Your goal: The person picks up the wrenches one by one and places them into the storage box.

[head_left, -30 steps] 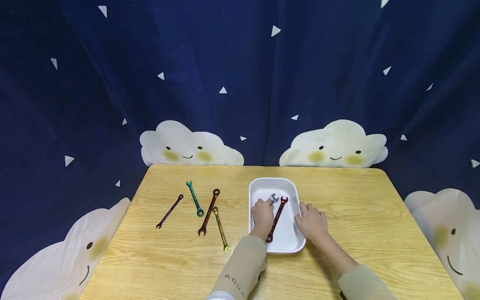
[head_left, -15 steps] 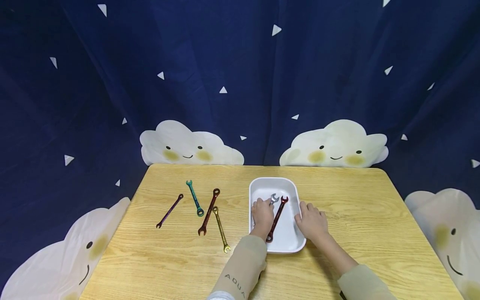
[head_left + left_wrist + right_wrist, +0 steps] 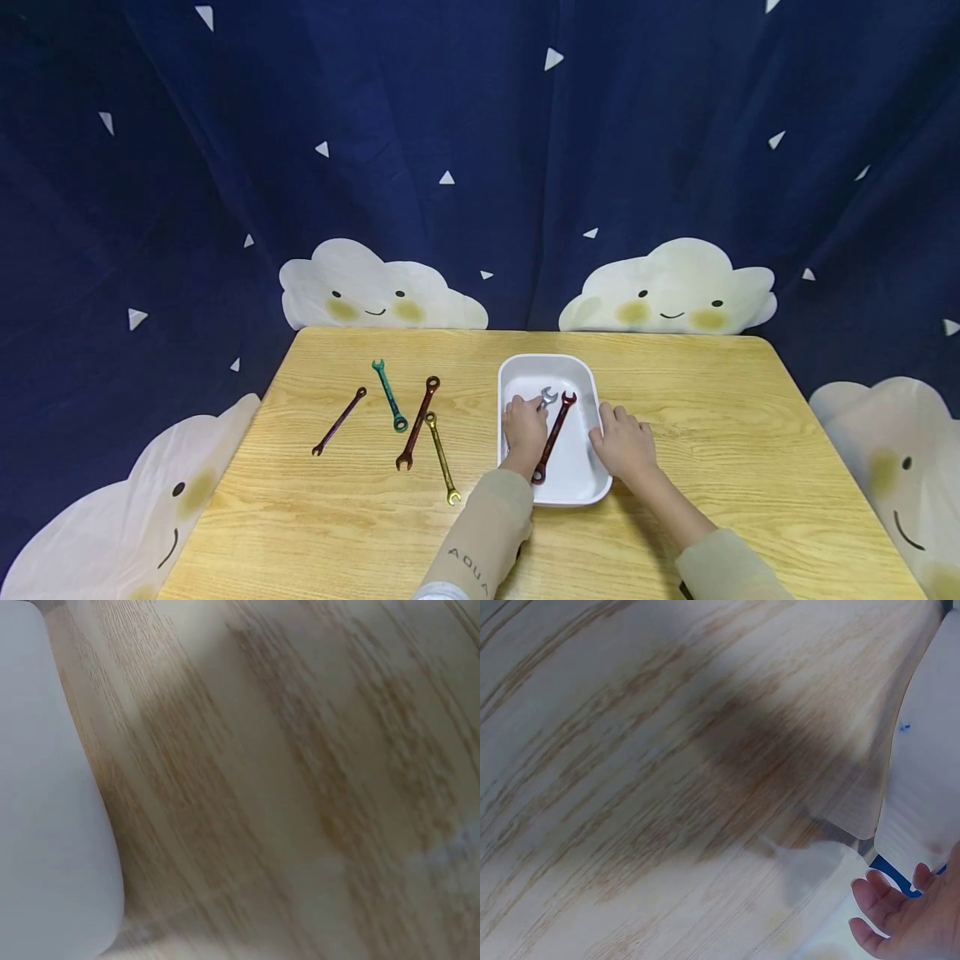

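Note:
In the head view, a white tray (image 3: 566, 492) stands right of the table's middle. My left hand (image 3: 525, 433) reaches inside it and holds a silver combination wrench (image 3: 549, 397). Only the wrench's open end shows clearly past the fingers. Beside that hand lies a dark red wrench (image 3: 555, 437), slanted in the tray. My right hand (image 3: 624, 442) rests at the right rim, its thumb at the edge. Its fingers look loose and slightly bent in the right wrist view, next to the tray's outer wall (image 3: 926, 765). The left wrist view catches the tray's side (image 3: 52, 795) but no hand.
Left of the tray, on the wooden table (image 3: 712, 400), lie a purple wrench (image 3: 340, 422), a teal wrench (image 3: 389, 396), a brownish-red wrench (image 3: 417, 423) and a gold wrench (image 3: 442, 458). The gold one's ring touches or nearly touches the brownish-red one. A blue curtain (image 3: 480, 125) hangs behind.

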A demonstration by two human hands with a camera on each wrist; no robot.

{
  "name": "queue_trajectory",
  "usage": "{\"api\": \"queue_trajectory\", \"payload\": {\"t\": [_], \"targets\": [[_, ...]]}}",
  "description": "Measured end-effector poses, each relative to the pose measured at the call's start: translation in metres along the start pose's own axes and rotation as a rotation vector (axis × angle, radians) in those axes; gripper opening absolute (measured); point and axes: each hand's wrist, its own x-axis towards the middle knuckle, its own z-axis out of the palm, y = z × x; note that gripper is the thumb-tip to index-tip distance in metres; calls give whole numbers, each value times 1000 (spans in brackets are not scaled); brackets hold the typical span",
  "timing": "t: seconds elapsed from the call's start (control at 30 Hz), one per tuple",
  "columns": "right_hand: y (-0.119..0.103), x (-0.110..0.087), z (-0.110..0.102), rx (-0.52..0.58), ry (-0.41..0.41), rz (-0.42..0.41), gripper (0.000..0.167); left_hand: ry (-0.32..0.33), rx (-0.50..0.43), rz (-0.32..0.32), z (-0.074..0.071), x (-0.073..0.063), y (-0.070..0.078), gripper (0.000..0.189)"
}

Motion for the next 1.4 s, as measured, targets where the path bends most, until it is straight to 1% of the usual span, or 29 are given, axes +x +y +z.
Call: {"api": "queue_trajectory", "payload": {"t": [0.1, 0.27, 0.43, 0.57, 0.73, 0.87, 1.0, 1.17, 1.4], "targets": [[0, 0, -1, 1, 1, -1, 26, -3, -5, 3, -1, -1, 0, 24], [0, 0, -1, -5, -7, 1, 27, -27, -17, -3, -3, -1, 1, 24], [1, 1, 0, -4, -11, 4, 27, -45, -19, -1, -1, 0, 1, 20], [1, 1, 0, -4, -13, 4, 27, -54, -39, -2, -1, 1, 1, 17], [0, 1, -1, -4, -19, 5, 28, -33, -102, 9, -2, 1, 2, 19], [0, 1, -2, -1, -25, 6, 28, -21, -146, 10, -5, 0, 5, 31], [0, 1, -2, -2, -38, 9, 28, -9, -168, -2, -10, -1, 9, 38], [1, 1, -2, -3, -45, 10, 30, 22, -188, 8, -14, -2, 13, 38], [1, 0, -2, -6, -48, 9, 30, 51, -196, 19, -21, 0, 13, 40]]}}
